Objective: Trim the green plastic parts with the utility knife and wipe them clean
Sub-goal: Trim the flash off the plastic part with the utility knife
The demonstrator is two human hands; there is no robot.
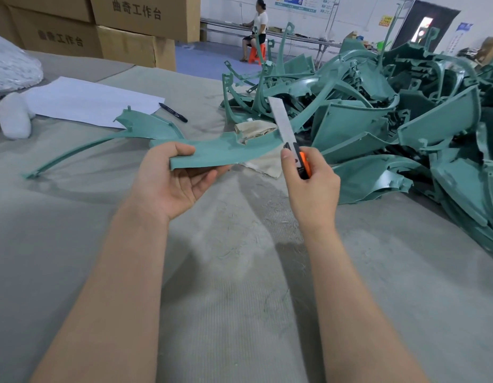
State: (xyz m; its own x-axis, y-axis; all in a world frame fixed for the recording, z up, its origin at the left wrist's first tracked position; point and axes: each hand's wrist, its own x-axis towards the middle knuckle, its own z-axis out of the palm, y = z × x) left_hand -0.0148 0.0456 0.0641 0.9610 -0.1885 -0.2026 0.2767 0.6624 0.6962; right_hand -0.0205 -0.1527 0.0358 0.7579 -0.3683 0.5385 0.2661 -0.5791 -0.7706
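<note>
Left grip (pixel 179 183): palm up, thumb pressed on top of the green part (pixel 234 150) and fingers under it, pinching its near-left end. This keeps the long edge free and clear of the fingers.
Right grip (pixel 311 183): fingers curled round the handle of the utility knife (pixel 286 128), thumb laid up along its side, probably to steer the blade.
Blade: run far out, pointing up and away. It crosses the part's right end, but contact with the edge cannot be told.
Part position: held in the air above the surface (pixel 240 286), roughly level, between the two grips.
Cloth (pixel 256 128): beige, just beyond and under the part, near for the wipe.
Pile (pixel 391 111): many green parts heaped to the right, likely stock not yet trimmed.
Second part (pixel 146 125): lies alone to the far left, beside paper (pixel 93 100) and a pen (pixel 173 112).
Shavings (pixel 231 252): green curls on the surface below the hands.
Judgement: trimming step in hand, wipe not yet done.
</note>
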